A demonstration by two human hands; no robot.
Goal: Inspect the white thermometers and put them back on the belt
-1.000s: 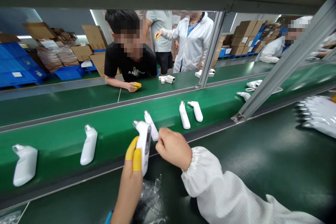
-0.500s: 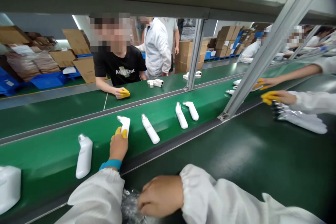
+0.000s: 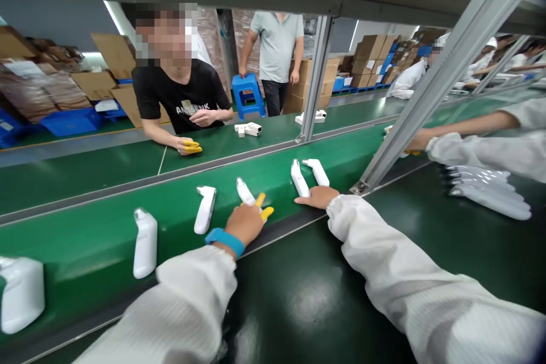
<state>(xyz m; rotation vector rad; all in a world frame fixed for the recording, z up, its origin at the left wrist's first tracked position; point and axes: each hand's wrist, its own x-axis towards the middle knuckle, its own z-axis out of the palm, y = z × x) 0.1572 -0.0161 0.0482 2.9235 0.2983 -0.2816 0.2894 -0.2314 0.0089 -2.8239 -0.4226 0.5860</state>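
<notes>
Several white thermometer-shaped devices lie on the green conveyor belt (image 3: pixel 170 205). My left hand (image 3: pixel 246 223), with yellow finger covers and a blue wristband, is over the lower part of one white device (image 3: pixel 245 190), its fingers apart. To its left lies another device (image 3: pixel 205 209), untouched. My right hand (image 3: pixel 318 197) reaches to the lower ends of two devices, the nearer one (image 3: pixel 300 178) and the angled one (image 3: pixel 318 172). Its thumb shows below the nearer device; the other fingers are mostly hidden, so its grip is unclear.
A metal post (image 3: pixel 409 96) rises right of my right hand. Bagged white items (image 3: pixel 490 190) lie on the dark work surface at right, near a co-worker's sleeves (image 3: pixel 478 153). Across the belt, a person in black (image 3: pixel 183 96) leans on the far counter.
My left hand has left one angled device and moved right to another. My right hand has gone from the clear plastic at the bottom up to the belt. The co-worker's hands at right have shifted left.
</notes>
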